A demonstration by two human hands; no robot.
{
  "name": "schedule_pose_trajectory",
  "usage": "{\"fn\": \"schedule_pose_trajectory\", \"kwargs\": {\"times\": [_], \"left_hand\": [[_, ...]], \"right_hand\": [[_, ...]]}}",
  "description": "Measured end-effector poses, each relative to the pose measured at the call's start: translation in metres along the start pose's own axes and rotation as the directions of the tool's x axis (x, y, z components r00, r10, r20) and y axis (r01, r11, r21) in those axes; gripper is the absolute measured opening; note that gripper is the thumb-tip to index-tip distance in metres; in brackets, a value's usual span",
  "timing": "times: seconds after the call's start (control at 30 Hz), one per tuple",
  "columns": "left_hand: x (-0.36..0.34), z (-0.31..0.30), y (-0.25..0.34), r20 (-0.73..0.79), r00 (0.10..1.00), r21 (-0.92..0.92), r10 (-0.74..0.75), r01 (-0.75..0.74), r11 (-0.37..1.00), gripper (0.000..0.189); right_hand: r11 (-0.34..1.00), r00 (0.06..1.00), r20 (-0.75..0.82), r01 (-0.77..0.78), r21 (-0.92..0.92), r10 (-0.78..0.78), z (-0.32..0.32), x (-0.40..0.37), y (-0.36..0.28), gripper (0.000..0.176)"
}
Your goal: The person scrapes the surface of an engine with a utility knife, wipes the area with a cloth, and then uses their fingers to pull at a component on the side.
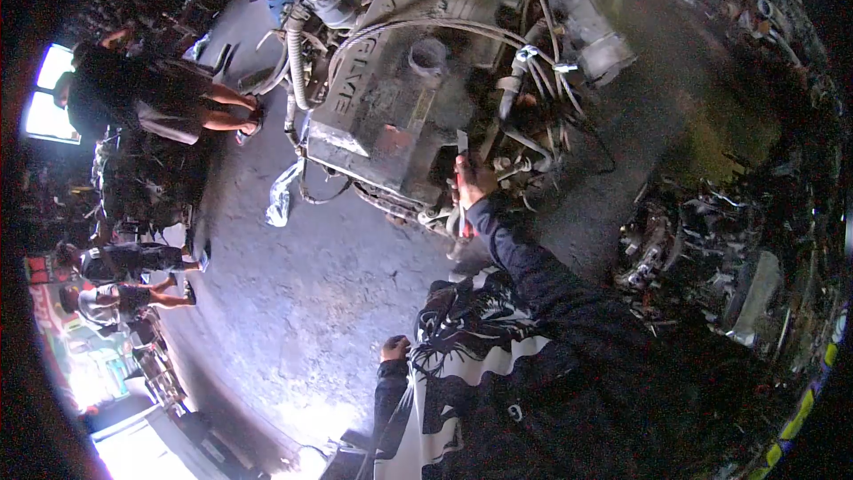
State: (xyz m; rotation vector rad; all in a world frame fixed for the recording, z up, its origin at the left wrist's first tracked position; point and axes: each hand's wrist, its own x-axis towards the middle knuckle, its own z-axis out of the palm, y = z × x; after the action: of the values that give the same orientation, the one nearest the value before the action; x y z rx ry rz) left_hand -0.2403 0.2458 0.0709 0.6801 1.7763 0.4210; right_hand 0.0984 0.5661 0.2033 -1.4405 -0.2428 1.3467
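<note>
A large grey engine with a lettered cover (355, 80) fills the upper middle of the head view. At its near right edge, my right hand (475, 182) is closed around a red-handled tool (466, 224). A flat, pale part of the tool sticks out beyond my fingers over a dark gap in the engine. My left hand (395, 348) is low beside my black and white shirt (453, 364), away from the engine. Its fingers look curled; what they hold, if anything, is too small to make out.
Cables and hoses (533, 53) run along the engine's right side. Metal parts (693, 249) are piled at the right. A crumpled clear plastic piece (283, 196) lies left of the engine on the grey floor (293, 302). Several people stand at the far left.
</note>
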Motion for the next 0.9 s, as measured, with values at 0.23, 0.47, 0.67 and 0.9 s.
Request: {"fn": "schedule_pose_trajectory", "kwargs": {"times": [0.23, 0.47, 0.67, 0.9], "left_hand": [[-0.017, 0.002, 0.038, -0.033, 0.998, 0.045, -0.057, 0.058, 0.997, 0.022], [-0.013, 0.011, 0.012, -0.017, 0.999, -0.002, -0.035, 0.035, 0.999, 0.020], [-0.006, 0.013, 0.002, -0.005, 1.000, 0.152, -0.010, 0.010, 0.988, 0.022], [0.009, 0.017, -0.009, -0.027, 0.997, -0.069, -0.078, 0.076, 0.995, 0.023]], "right_hand": [[0.994, 0.987, 0.127, 0.086, 0.071, -0.095, -0.009, 0.019, 0.023, 0.032], [0.993, 0.987, 0.149, -0.079, 0.087, 0.065, -0.008, -0.001, 0.001, 0.027], [0.997, 0.990, 0.136, 0.034, 0.071, -0.043, 0.002, -0.003, -0.003, 0.030], [0.997, 0.989, 0.128, 0.075, 0.010, -0.076, -0.006, 0.031, 0.042, 0.034]]}}
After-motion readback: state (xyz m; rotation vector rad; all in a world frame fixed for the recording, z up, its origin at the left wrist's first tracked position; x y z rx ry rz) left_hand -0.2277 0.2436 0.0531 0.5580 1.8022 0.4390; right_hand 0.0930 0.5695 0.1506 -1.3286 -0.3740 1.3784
